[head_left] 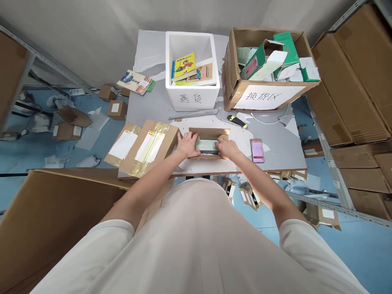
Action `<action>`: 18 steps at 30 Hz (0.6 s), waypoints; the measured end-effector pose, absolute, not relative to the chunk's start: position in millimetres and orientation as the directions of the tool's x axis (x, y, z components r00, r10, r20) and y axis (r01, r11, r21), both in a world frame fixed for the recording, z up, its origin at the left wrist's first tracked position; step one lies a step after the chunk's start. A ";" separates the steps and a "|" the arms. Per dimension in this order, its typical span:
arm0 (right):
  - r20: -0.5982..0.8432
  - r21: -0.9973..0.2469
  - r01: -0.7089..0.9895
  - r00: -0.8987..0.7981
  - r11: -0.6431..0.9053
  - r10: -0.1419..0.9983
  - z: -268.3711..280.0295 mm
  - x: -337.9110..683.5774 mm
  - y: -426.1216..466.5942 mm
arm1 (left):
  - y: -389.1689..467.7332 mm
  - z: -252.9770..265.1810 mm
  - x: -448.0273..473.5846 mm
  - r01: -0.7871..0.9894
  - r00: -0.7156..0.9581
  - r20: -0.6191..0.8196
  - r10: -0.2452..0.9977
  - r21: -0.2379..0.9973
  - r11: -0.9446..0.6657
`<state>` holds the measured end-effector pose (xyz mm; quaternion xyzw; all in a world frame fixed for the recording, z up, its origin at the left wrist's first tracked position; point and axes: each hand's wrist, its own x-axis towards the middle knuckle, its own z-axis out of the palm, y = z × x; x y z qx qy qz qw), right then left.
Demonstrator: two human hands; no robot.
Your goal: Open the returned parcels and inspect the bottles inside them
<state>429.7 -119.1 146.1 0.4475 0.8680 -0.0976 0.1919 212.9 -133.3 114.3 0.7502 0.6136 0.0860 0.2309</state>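
Note:
A small open cardboard box [210, 132] stands near the front edge of the table, with a pale green box [207, 145] inside it. My left hand [187, 145] reaches over the carton's left end, its fingers closed on the left end of the pale green box. At the opposite end my right hand [228, 148] grips the same box, fingers curled down into the carton. The fingertips are partly hidden. Left of my left hand lie taped parcels, the nearer a brown parcel [167, 141] with a white label. A pink-screened phone [257, 150] lies to the right.
Behind the carton stand a white foam box [192, 98] holding books and a large cardboard box [272, 96] of green packages. A yellow-black utility knife [237, 121] rests on the table [277, 143]. Several books [134, 81] lie at the back left. Shelves flank both sides.

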 end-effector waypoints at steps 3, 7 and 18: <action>-0.348 0.004 0.793 -0.570 0.609 0.745 151.8 444.8 -126.1 | -137.5 120.0 196.1 0.851 0.319 -0.023 0.948 0.447 -0.275; -0.242 -0.013 0.838 -0.532 0.545 0.812 156.7 473.9 -134.7 | -143.3 127.3 178.6 0.806 0.533 0.011 0.846 0.298 -0.512; -0.331 -0.034 0.882 -0.454 0.471 0.827 138.7 511.3 -148.1 | -140.2 123.7 176.3 0.900 0.423 -0.379 0.823 0.066 -0.432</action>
